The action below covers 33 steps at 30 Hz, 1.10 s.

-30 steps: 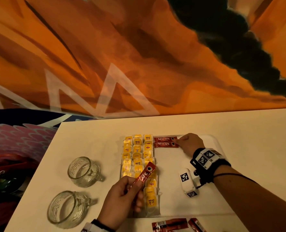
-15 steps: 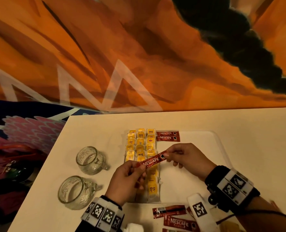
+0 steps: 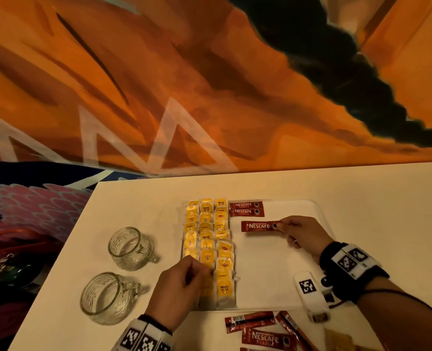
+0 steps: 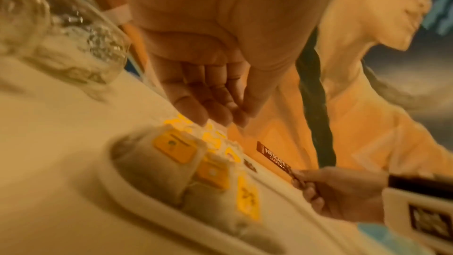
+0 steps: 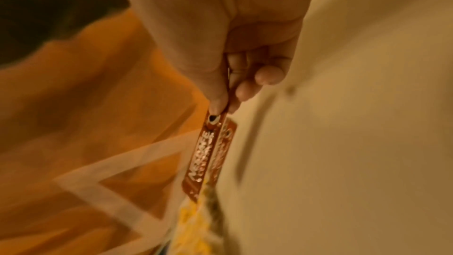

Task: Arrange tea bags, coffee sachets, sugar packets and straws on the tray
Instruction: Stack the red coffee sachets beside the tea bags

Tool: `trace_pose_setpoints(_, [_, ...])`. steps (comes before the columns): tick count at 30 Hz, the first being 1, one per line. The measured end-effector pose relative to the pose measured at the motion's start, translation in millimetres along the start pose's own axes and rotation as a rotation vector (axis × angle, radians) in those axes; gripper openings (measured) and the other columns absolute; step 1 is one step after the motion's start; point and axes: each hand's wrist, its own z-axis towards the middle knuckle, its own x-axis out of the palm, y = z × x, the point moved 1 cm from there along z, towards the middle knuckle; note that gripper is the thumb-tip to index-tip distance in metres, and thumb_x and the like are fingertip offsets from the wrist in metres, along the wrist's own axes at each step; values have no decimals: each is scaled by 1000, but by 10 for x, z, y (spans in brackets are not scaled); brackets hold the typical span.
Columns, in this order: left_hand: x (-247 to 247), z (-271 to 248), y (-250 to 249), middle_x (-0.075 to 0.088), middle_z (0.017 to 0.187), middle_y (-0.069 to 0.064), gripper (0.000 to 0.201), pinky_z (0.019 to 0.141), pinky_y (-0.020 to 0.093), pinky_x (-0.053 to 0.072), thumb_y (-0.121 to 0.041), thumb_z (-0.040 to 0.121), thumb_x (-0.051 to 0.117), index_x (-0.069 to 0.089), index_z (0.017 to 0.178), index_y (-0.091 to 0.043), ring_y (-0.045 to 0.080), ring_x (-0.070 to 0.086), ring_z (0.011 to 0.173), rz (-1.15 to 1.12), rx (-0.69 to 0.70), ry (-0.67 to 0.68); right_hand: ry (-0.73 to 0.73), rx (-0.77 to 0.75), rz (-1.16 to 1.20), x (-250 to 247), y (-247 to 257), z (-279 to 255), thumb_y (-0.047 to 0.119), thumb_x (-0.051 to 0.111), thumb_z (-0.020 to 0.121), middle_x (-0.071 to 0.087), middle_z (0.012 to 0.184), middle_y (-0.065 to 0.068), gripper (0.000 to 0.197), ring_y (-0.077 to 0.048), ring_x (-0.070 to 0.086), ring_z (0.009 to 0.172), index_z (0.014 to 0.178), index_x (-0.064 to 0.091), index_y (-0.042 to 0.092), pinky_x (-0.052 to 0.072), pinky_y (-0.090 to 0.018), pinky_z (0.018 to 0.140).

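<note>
A white tray [image 3: 273,274] lies on the table. Yellow tea bags [image 3: 207,239] fill its left side in three columns. Two red coffee sachets [image 3: 246,209] lie side by side at the tray's far edge, right of the tea bags. My right hand [image 3: 282,225] pinches a third red coffee sachet [image 3: 259,226] by its right end, level, just nearer than those two. The right wrist view shows thumb and finger [image 5: 223,102] clamped on that sachet [image 5: 201,156]. My left hand [image 3: 192,269] hovers over the nearer tea bags, fingers relaxed [image 4: 215,108], palm empty.
Two glass mugs [image 3: 131,248] [image 3: 106,297] stand left of the tray. Several loose coffee sachets [image 3: 265,330] lie on the table in front of the tray. A white tagged device [image 3: 309,295] hangs below my right wrist. A painted wall rises behind the table.
The sachet passed from my left hand to my right, which carried it up and right toward the two laid sachets. My left hand let go and sank over the tea bags.
</note>
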Motion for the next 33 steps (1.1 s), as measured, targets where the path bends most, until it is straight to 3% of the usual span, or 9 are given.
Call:
trace_pose_setpoints(4, [17,-63,65,69,71,-12,10,60,18,48,-25,88,64,65,78,-28,5,63,66,50,33,33,-62,51,-100,68,-98,200,15,70,87,58,56,-4,13,-13,50,45,89,69,2,35,-19,37])
trace_pose_setpoints(11, [32,-80,113,69,71,-15,10,58,11,45,-26,88,65,65,78,-29,4,62,68,7,17,41,-104,118,-130,318,-32,411,21,74,83,65,65,-7,13,-19,57,51,76,68,11,45,-27,50])
trace_pose_setpoints(15, [22,-65,174,68,72,-17,8,60,12,46,-28,88,65,66,80,-31,3,62,70,27,19,49,-120,142,-158,360,13,451,23,74,83,68,73,-7,17,-19,59,53,82,69,7,44,-26,48])
trace_pose_setpoints(18, [33,-53,196,68,73,-18,8,60,10,44,-26,88,65,66,81,-30,2,62,71,14,14,54,-118,152,-187,366,36,472,23,74,83,67,70,-6,15,-19,59,53,76,68,11,45,-25,49])
trace_pose_setpoints(22, [79,-37,226,68,73,-19,9,64,17,46,-26,88,64,66,81,-31,0,61,68,-5,17,69,-131,168,-221,384,79,481,23,75,82,65,64,-7,19,-21,59,55,67,66,14,48,-28,54])
trace_pose_setpoints(25, [83,-34,240,67,72,-19,8,64,17,48,-27,88,64,65,81,-31,0,61,67,-5,22,70,-135,169,-218,394,111,477,23,76,81,69,73,-13,23,-26,63,63,64,64,14,56,-38,69])
trace_pose_setpoints(28, [59,-39,235,68,71,-17,8,65,19,50,-27,88,65,66,81,-31,1,62,67,-7,24,63,-134,157,-231,372,150,423,26,76,81,70,79,-17,30,-30,63,70,59,59,13,56,-45,79])
trace_pose_setpoints(31, [31,-74,217,69,72,-15,7,66,24,53,-26,88,65,66,82,-30,3,63,67,-2,38,58,-153,136,-195,317,205,267,34,74,82,63,67,-14,36,-27,58,60,61,55,12,56,-40,71])
trace_pose_setpoints(33, [14,-121,190,70,75,-17,8,68,22,52,-25,88,65,66,82,-30,2,64,69,36,71,55,-143,94,-172,271,245,103,34,74,82,64,69,-11,32,-25,57,59,65,57,13,52,-37,67])
